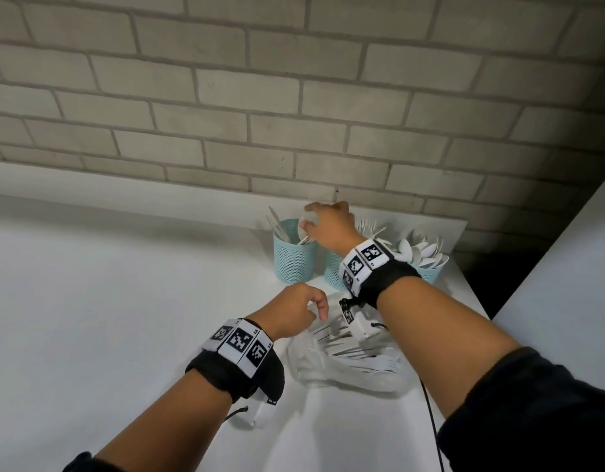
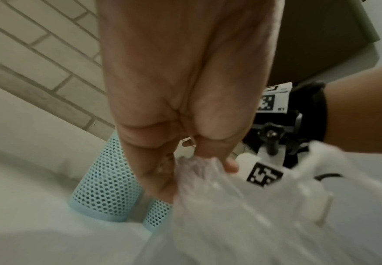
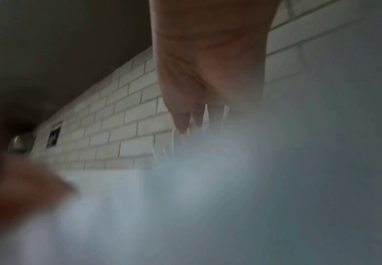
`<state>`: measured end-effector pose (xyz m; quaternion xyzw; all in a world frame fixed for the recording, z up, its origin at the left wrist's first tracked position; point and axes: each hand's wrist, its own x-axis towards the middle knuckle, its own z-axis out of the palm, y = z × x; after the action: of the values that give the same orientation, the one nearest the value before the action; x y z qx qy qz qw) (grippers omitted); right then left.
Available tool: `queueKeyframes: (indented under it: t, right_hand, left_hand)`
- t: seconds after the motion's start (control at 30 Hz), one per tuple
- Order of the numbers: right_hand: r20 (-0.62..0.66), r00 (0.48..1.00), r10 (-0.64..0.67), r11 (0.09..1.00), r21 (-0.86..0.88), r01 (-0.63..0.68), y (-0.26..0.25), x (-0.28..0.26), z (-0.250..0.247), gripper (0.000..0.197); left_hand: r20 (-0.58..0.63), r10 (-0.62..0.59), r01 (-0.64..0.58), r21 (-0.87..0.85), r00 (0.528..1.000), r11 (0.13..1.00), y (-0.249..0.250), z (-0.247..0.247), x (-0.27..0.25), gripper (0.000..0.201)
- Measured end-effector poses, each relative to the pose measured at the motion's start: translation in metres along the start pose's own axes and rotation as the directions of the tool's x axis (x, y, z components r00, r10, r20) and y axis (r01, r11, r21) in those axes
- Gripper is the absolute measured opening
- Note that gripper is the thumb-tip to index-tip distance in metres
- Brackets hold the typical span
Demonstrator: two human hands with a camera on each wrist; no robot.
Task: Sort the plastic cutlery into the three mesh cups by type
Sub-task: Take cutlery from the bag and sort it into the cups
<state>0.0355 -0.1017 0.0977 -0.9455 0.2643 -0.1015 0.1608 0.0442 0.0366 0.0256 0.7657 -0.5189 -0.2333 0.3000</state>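
Observation:
Three teal mesh cups stand by the brick wall. The left cup (image 1: 296, 258) (image 2: 106, 182) holds knives. Forks (image 1: 365, 224) stick out of the middle cup (image 1: 332, 272) (image 2: 157, 213), which is partly hidden behind my right wrist. Spoons (image 1: 422, 250) fill the right cup (image 1: 428, 274). My right hand (image 1: 324, 226) (image 3: 196, 118) is over the left cup and grips a few white cutlery pieces (image 1: 309, 221) whose ends reach into it. My left hand (image 1: 302, 310) (image 2: 185, 161) pinches the top of a clear plastic bag (image 1: 348, 364) (image 2: 231, 215) of white cutlery lying in front of the cups.
The white table (image 1: 106, 301) stretches wide to the left. Its right edge (image 1: 471, 294) drops off close beside the spoon cup, and a white surface (image 1: 566, 284) rises to the right. The brick wall (image 1: 294, 114) stands right behind the cups. A black cable (image 1: 430, 413) hangs near my right forearm.

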Motion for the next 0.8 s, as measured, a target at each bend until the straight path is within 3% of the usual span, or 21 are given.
queueKeyframes:
  t: [0.07,0.17,0.27,0.33,0.37,0.4,0.47,0.53,0.6,0.7,0.8]
  right_hand:
    - [0.002,1.0,0.022,0.99,0.14,-0.022,0.002,-0.005,-0.018,0.046]
    - [-0.027,1.0,-0.002,0.952,0.305,0.011,0.013,-0.027,-0.041,0.02]
    - [0.233,0.972,-0.017,0.957,0.287,-0.052,0.026,-0.066,-0.056,0.015]
    - [0.49,0.872,0.026,0.963,0.222,-0.154,0.035,-0.091,-0.053,0.013]
    - [0.56,0.826,0.059,0.974,0.15,-0.172,0.041,-0.1,-0.047,0.011]
    - [0.574,0.813,0.095,0.984,0.067,-0.162,0.046,-0.108,-0.041,0.011]
    - [0.459,0.876,0.151,0.989,-0.064,-0.136,0.057,-0.116,-0.027,0.016]
    - [0.313,0.928,0.203,0.979,-0.08,-0.187,0.071,-0.119,-0.015,0.022]
    - [0.234,0.937,0.26,0.966,-0.055,-0.254,0.082,-0.12,-0.004,0.03]
    - [0.129,0.94,0.316,0.947,-0.109,-0.303,0.09,-0.126,0.009,0.041]
    - [0.153,0.91,0.385,0.922,-0.103,-0.373,0.095,-0.132,0.019,0.051]
  left_hand:
    - [0.0,-0.011,0.011,0.006,1.0,1.0,-0.001,0.0,-0.001,0.041]
    - [-0.001,-0.074,0.074,0.07,0.997,0.995,0.002,0.002,-0.003,0.038]
    - [-0.077,-0.107,0.124,0.284,0.991,0.951,0.008,0.011,-0.002,0.035]
    - [-0.195,-0.084,0.165,0.452,0.977,0.876,0.019,0.021,-0.005,0.035]
    - [-0.248,-0.054,0.173,0.491,0.967,0.854,0.026,0.025,-0.007,0.034]
    - [-0.282,-0.011,0.161,0.513,0.959,0.843,0.032,0.029,-0.008,0.032]
    - [-0.265,0.045,0.107,0.531,0.963,0.84,0.04,0.04,-0.007,0.028]
    - [-0.152,0.016,0.064,0.509,0.988,0.858,0.044,0.05,-0.002,0.029]
    - [-0.058,-0.044,0.068,0.517,0.997,0.854,0.045,0.057,0.003,0.033]
    - [-0.022,-0.106,0.1,0.552,0.994,0.828,0.042,0.062,0.008,0.044]
    - [0.095,-0.195,0.137,0.426,0.976,0.894,0.032,0.064,0.016,0.062]
